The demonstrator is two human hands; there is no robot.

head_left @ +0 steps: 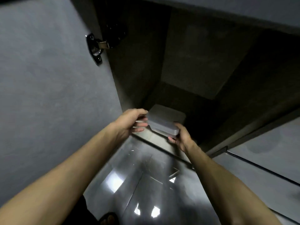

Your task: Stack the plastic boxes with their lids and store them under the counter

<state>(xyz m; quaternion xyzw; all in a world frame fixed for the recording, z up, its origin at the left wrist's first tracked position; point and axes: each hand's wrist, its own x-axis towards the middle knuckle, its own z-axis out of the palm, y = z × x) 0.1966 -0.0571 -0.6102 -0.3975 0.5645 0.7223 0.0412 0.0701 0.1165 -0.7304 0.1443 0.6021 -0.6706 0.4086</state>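
Because the cupboard interior (203,62) is lying in deep shadow, its back wall and right side are showing as little more than dark brownish panels, and whether anything is standing deeper inside cannot be told. Motion blur is softening the whole scene. Just at the cupboard's mouth, over the pale front edge of its floor (155,140), the stack of plastic boxes (164,122) is being held between both hands. It is appearing as two or three shallow grey rectangular boxes with rounded corners, lidded and lying flat one upon another; the exact count is hard to make out, and the lower layers are partly hidden by fingers. The plastic is looking matte and slightly translucent.

The left hand (131,122) is pressing against the stack's left end, thumb on top and fingers spread beneath. The right hand (180,137) is clasping the near right corner, fingers curled under and thumb along the side.

At left, the open cupboard door (48,86) is showing a smooth grey face and a shiny metal hinge (95,49). Below, the glossy tiled floor (146,184) is reflecting bright patches of light. A sandalled foot (108,219) is being cut off by the bottom edge.
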